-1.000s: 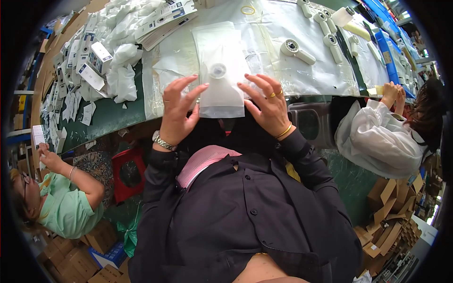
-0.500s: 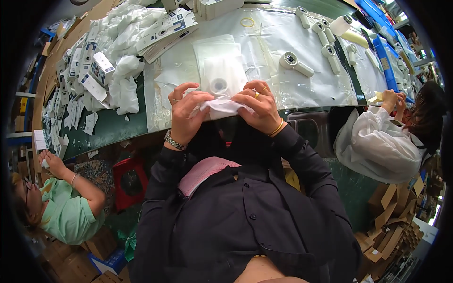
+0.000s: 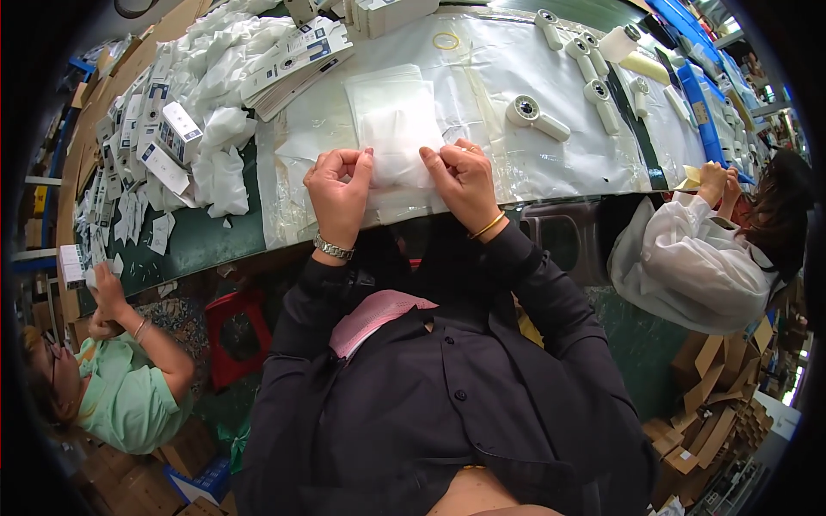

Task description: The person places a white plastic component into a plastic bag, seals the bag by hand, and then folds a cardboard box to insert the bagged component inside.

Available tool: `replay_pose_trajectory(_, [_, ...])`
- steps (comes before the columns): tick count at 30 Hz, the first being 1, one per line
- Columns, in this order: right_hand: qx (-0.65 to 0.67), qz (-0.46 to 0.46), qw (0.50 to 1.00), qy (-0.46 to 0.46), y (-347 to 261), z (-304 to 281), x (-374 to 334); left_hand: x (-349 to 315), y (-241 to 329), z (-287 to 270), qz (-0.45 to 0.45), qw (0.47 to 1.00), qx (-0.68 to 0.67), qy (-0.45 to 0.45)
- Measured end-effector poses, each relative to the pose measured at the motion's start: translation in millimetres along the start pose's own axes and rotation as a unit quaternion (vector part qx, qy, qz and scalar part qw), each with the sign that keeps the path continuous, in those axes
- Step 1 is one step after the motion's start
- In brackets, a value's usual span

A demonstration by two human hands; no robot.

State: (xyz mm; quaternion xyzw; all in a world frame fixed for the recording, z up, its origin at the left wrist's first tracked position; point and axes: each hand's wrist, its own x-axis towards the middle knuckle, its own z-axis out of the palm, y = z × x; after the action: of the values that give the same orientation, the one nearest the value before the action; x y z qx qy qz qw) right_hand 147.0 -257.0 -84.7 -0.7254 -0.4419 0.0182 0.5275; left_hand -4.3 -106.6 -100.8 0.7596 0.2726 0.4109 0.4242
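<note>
On the tabletop in front of me lies a thin white wrapping sheet [image 3: 398,159], folded over on top of a stack of similar white sheets [image 3: 387,90]. My left hand [image 3: 337,191] pinches its left side between thumb and fingers. At the right side my right hand [image 3: 467,182] does the same, its fingers curled and the thumb pressed against them. Whatever lies under the folded sheet is hidden, with only a faint outline showing through.
White round-headed handheld devices like small fans [image 3: 538,118] lie at right. A yellow rubber band [image 3: 446,40] is beyond the stack. At left are flat printed cartons [image 3: 297,64] and a heap of white wrapped pieces [image 3: 228,129]. Co-workers sit left and right [image 3: 688,258].
The round white part that showed on the sheets is now covered by the sheet. Both hands have gone from lifting its near edge to pinching its sides. The left co-worker's hands moved.
</note>
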Motion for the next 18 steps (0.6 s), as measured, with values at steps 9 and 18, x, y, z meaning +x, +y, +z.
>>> replay_pose_trajectory(9, [-0.064,-0.031,0.997,0.036,-1.6,7.7,-0.5,3.2,-0.5,8.6,-0.029,0.996,0.082,0.015])
replay_pose_trajectory(18, [-0.139,-0.025,0.988,0.061,-0.9,5.7,-2.0,2.7,7.5,8.8,-0.019,0.994,0.102,0.038])
